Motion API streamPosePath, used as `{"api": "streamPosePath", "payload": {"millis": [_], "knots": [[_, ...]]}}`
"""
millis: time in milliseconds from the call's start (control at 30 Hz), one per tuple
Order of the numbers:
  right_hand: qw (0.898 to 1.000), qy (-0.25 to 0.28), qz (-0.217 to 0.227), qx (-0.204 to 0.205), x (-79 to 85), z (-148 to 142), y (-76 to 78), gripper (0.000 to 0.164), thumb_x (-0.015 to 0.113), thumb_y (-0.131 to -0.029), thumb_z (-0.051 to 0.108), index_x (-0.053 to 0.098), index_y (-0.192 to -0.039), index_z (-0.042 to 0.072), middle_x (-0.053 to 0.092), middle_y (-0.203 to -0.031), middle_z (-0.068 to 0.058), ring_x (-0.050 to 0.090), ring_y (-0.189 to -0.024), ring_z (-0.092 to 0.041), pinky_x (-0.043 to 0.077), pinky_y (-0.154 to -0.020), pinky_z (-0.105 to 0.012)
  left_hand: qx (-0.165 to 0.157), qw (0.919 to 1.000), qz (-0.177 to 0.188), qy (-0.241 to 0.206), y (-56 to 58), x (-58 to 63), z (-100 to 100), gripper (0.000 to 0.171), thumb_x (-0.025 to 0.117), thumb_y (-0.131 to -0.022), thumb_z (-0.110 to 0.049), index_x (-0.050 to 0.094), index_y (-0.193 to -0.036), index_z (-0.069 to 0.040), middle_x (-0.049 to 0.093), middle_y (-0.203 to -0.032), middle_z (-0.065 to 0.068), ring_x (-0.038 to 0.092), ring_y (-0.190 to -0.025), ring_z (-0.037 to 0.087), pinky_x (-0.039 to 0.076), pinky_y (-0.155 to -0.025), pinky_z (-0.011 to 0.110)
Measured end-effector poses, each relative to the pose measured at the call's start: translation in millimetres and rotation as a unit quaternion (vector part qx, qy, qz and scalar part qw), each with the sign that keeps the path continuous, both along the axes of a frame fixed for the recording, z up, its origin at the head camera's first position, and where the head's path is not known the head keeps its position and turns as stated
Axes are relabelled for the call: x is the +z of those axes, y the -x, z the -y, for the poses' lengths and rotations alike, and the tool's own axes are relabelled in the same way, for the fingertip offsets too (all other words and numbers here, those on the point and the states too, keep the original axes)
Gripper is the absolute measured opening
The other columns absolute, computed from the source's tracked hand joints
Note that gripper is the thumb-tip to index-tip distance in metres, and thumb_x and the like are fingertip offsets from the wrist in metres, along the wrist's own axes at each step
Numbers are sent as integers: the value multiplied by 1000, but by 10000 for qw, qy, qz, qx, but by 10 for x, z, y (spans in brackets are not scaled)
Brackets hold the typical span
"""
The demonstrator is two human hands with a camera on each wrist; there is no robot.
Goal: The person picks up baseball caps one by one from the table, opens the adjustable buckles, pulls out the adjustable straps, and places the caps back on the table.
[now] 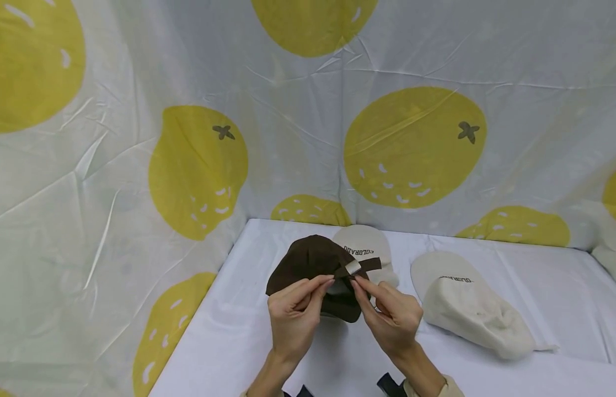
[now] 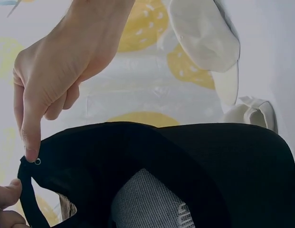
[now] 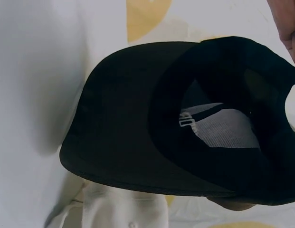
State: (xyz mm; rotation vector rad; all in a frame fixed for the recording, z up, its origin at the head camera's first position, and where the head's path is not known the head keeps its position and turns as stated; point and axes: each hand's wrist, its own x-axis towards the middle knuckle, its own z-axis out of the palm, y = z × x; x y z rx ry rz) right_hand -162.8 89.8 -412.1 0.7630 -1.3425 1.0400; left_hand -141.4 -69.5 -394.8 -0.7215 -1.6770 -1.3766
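Observation:
A dark brown baseball cap is held up above the white table. Its back strap passes through a shiny metal buckle, and the strap's free end sticks out to the right. My left hand pinches the strap just left of the buckle between thumb and index finger. Just below the buckle, my right hand pinches the strap's edge the same way. Both wrist views show the underside of the brim and a grey mesh lining with pale lettering inside the crown.
Behind the brown cap lies a cream cap lettered COLORADO, partly hidden. A second cream cap rests to the right, its strap trailing on the white tabletop. A lemon-print cloth hangs behind and at the left.

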Motion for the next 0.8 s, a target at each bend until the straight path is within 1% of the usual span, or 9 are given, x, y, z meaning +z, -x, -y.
{"api": "streamPosePath", "payload": {"millis": [100, 267, 367, 467, 567, 633, 800], "knots": [[10000, 45, 49, 15, 2, -4, -11, 26, 76, -93, 8, 77, -78, -12, 37, -47, 4, 18, -48, 1, 11, -46, -9, 62, 9999, -111, 57, -6, -15, -8, 16, 80, -81, 13, 81, -93, 3, 48, -52, -4, 24, -50, -2, 18, -43, 13], [9997, 163, 158, -26, 18, 11, -39, 26, 77, -93, 9, 77, -78, -13, 34, -48, 5, 18, -47, 1, 12, -46, -8, 318, 9979, -540, 183, -6, -64, -38, 23, 82, -74, 17, 80, -93, 5, 38, -50, -6, 24, -48, -1, 18, -43, 11], [9995, 252, 181, -40, 31, 4, -40, 28, 77, -92, 9, 76, -77, -14, 37, -47, 3, 18, -48, 0, 12, -46, -8, 429, 9956, -801, 214, -10, -92, -43, 27, 83, -69, 21, 80, -92, 7, 37, -50, -6, 24, -47, -1, 18, -44, 9], [9993, 310, 210, -22, 43, -12, -36, 28, 77, -92, 9, 75, -76, -15, 40, -47, 1, 17, -48, 0, 11, -47, -9, 456, 9945, -922, 178, -16, -103, -27, 30, 82, -66, 23, 79, -91, 8, 37, -50, -5, 24, -48, -1, 17, -44, 9], [9992, 319, 260, 0, 48, -18, -40, 28, 78, -92, 9, 75, -76, -15, 43, -47, 0, 18, -48, 0, 12, -46, -9, 461, 9944, -948, 94, -18, -109, -2, 29, 82, -66, 24, 79, -90, 8, 36, -50, -5, 23, -48, -1, 16, -44, 9], [9991, 333, 260, -29, 52, -19, -41, 28, 78, -92, 9, 75, -76, -15, 42, -47, 1, 18, -48, 0, 12, -46, -9, 466, 9944, -945, 41, -20, -114, 16, 28, 82, -67, 23, 79, -90, 8, 35, -50, -5, 22, -48, -1, 16, -44, 10], [9989, 407, 227, -92, 62, -18, -42, 29, 78, -92, 9, 75, -76, -15, 39, -46, 2, 18, -48, 0, 12, -47, -9, 438, 9951, -885, -46, -44, -141, 73, 28, 80, -66, 25, 79, -89, 9, 33, -50, -5, 20, -49, -1, 15, -44, 11]]}}
